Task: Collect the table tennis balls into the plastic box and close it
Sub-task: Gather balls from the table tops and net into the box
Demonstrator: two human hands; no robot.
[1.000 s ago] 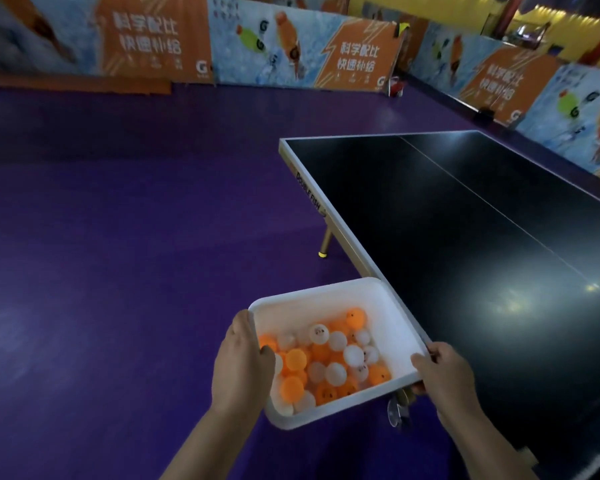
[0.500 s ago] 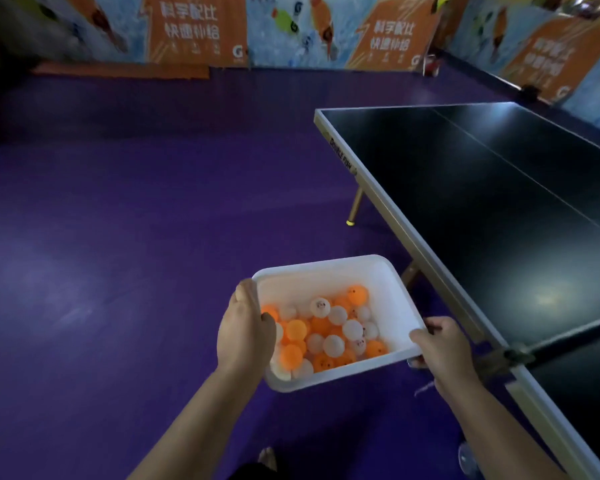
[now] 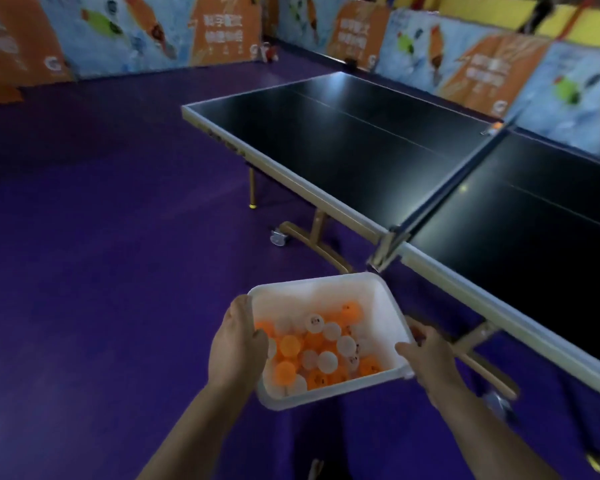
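A white plastic box (image 3: 323, 292) with no lid on it hangs in the air over the purple floor, left of the table tennis table. Several orange and white table tennis balls (image 3: 321, 355) lie in its bottom. My left hand (image 3: 238, 341) grips the box's left rim, thumb inside. My right hand (image 3: 430, 355) grips its right rim at the near corner. One orange ball (image 3: 498, 126) sits far off on the table by the net's far post. No lid is in view.
The black table tennis table (image 3: 361, 147) runs along the right, its net (image 3: 465, 178) across it and the net clamp (image 3: 387, 249) just beyond the box. Gold legs with castors (image 3: 309, 233) stand below. Printed barrier boards (image 3: 222, 32) ring the purple floor (image 3: 101, 237).
The view has swung right and moved back along the table's side; the net and the table's second half have come into sight. Both hands keep the same hold on the box.
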